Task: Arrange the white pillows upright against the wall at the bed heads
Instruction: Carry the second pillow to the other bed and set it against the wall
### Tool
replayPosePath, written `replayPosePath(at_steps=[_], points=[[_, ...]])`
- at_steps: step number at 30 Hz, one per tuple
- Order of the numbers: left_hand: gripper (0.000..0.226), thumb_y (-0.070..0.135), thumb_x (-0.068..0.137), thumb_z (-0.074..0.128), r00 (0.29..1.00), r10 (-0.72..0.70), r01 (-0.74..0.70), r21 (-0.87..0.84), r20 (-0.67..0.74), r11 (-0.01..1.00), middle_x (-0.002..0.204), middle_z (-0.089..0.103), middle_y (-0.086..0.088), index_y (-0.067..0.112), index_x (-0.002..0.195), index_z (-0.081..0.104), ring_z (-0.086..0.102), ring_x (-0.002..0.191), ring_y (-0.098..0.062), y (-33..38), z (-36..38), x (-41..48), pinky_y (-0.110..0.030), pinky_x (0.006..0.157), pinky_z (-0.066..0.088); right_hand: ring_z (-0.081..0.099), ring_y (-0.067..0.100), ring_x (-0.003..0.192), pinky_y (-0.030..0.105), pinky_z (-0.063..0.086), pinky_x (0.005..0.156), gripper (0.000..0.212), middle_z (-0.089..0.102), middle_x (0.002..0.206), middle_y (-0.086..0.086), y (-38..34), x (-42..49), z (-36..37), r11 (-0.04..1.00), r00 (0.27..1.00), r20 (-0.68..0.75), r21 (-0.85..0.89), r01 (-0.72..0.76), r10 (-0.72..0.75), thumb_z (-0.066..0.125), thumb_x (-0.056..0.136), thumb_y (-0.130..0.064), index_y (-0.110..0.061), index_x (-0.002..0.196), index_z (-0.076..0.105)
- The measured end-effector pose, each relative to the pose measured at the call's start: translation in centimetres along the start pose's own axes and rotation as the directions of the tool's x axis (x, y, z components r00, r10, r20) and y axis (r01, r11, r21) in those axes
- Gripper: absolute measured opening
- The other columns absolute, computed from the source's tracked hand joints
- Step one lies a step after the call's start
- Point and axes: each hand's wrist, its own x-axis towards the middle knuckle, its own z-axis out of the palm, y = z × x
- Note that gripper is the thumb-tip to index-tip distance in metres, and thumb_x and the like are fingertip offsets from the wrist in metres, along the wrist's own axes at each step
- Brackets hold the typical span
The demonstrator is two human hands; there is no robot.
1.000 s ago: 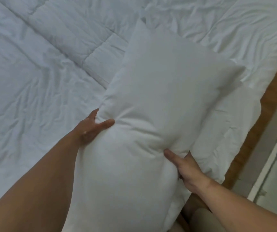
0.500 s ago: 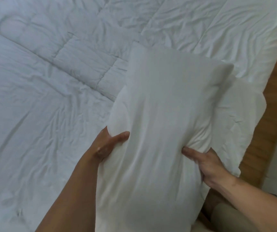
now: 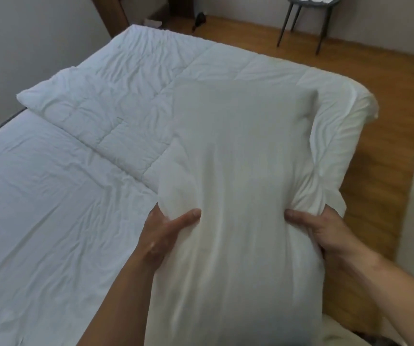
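Pillow [image 3: 240, 196] being gripped by both long sides, left hand [image 3: 162, 236] and right hand [image 3: 325, 233] clamping it, hovering lengthwise over quilt [image 3: 131, 96] and bed [image 3: 38, 196]. Not yet being stood against wall [image 3: 26, 33]; placing remaining, judging so.

One white pillow [image 3: 238, 196] occupied the centre and lower centre of the frame, held up off the bed with its long axis running from the bottom edge toward the upper middle. Its cover was plain white, softly creased lengthwise, with the far corners rounded and full. Both long sides were pinched inward about midway, gathering the fabric into folds, more heavily at centre right. Its lower end ran out of frame at the bottom.
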Motion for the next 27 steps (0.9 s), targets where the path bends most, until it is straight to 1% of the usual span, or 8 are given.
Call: replayPosePath(at_steps=[3, 5, 7, 10, 14, 18, 23, 27], points=[[0.068, 0.036, 0.063, 0.095, 0.999, 0.029, -0.028, -0.05, 0.024, 0.998, 0.107, 0.081, 0.011, 0.028, 0.125, 0.068, 0.079, 0.095, -0.011, 2.7, 4.8, -0.2, -0.034, 0.082, 0.06, 0.079, 0.027, 0.104, 0.044, 0.061, 0.091, 0.114, 0.083, 0.114, 0.004, -2.9, 0.7, -4.7, 0.999, 0.998, -0.035, -0.006, 0.043, -0.043, 0.103, 0.021, -0.054, -0.018, 0.125, 0.074], [0.073, 0.036, 0.06, 0.096, 0.999, 0.041, -0.039, -0.078, 0.025, 0.996, 0.109, 0.081, 0.009, 0.026, 0.126, 0.068, 0.079, 0.097, -0.012, 4.3, 8.6, 0.0, -0.038, 0.087, 0.061, 0.079, 0.029, 0.105, 0.045, 0.059, 0.095, 0.115, 0.082, 0.115, 0.006, -4.8, 1.3, -8.3, 0.997, 0.995, -0.062, -0.001, 0.077, -0.077, 0.103, 0.02, -0.054, -0.018, 0.125, 0.074], [0.076, 0.04, 0.059, 0.095, 0.999, 0.031, -0.028, -0.08, 0.039, 0.996, 0.113, 0.081, 0.005, 0.026, 0.129, 0.067, 0.078, 0.103, -0.018, 5.4, 12.5, 0.5, -0.047, 0.095, 0.059, 0.08, 0.025, 0.102, 0.04, 0.059, 0.09, 0.115, 0.083, 0.113, 0.004, -6.8, 1.7, -11.9, 0.993, 0.99, -0.081, -0.018, 0.113, -0.114, 0.102, 0.02, -0.054, -0.017, 0.126, 0.074], [0.078, 0.046, 0.056, 0.093, 0.998, 0.01, -0.006, -0.071, 0.065, 0.997, 0.114, 0.08, 0.003, 0.028, 0.128, 0.067, 0.077, 0.105, -0.023, 7.0, 18.9, 1.3, -0.053, 0.098, 0.058, 0.081, 0.015, 0.091, 0.032, 0.058, 0.075, 0.094, 0.084, 0.102, -0.008, -9.1, 2.2, -18.0, 0.994, 0.988, -0.112, -0.019, 0.108, -0.109, 0.1, 0.037, -0.043, -0.023, 0.124, 0.071], [0.079, 0.046, 0.052, 0.091, 0.996, 0.012, -0.011, -0.022, 0.085, 1.0, 0.108, 0.082, 0.005, 0.029, 0.125, 0.068, 0.079, 0.098, -0.019, 9.2, 26.8, 2.8, -0.048, 0.091, 0.061, 0.081, 0.011, 0.085, 0.027, 0.058, 0.069, 0.11, 0.085, 0.101, -0.005, -10.0, 2.9, -25.1, 0.995, 0.977, -0.186, 0.0, 0.103, -0.101, 0.101, 0.025, -0.056, -0.021, 0.125, 0.071], [0.074, 0.042, 0.055, 0.091, 0.99, -0.003, 0.001, 0.012, 0.139, 1.0, 0.104, 0.082, 0.006, 0.027, 0.124, 0.069, 0.079, 0.094, -0.018, 11.3, 33.4, 4.9, -0.043, 0.085, 0.062, 0.076, 0.021, 0.096, 0.029, 0.055, 0.072, 0.065, 0.079, 0.112, 0.002, -10.4, 4.0, -30.8, 0.998, 0.965, -0.258, 0.025, 0.057, -0.048, 0.092, 0.072, -0.021, -0.015, 0.133, 0.068], [0.077, 0.047, 0.056, 0.093, 0.967, -0.033, 0.003, 0.12, 0.253, 0.993, 0.11, 0.081, 0.006, 0.029, 0.127, 0.068, 0.079, 0.099, -0.02, 14.8, 41.5, 9.2, -0.049, 0.094, 0.06, 0.076, 0.021, 0.1, 0.033, 0.057, 0.083, 0.051, 0.081, 0.106, -0.003, -11.1, 6.2, -37.9, 0.996, 0.919, -0.394, 0.081, 0.033, 0.002, 0.09, 0.077, -0.016, -0.021, 0.124, 0.072], [0.074, 0.05, 0.057, 0.091, 0.954, -0.028, -0.019, 0.153, 0.299, 0.988, 0.109, 0.081, 0.01, 0.032, 0.125, 0.068, 0.078, 0.099, -0.017, 17.2, 46.1, 13.3, -0.05, 0.095, 0.059, 0.081, 0.011, 0.086, 0.033, 0.058, 0.082, 0.045, 0.085, 0.095, -0.012, -12.4, 9.1, -41.1, 0.991, 0.903, -0.429, 0.129, 0.041, 0.019, 0.092, 0.074, -0.017, -0.025, 0.115, 0.075]])
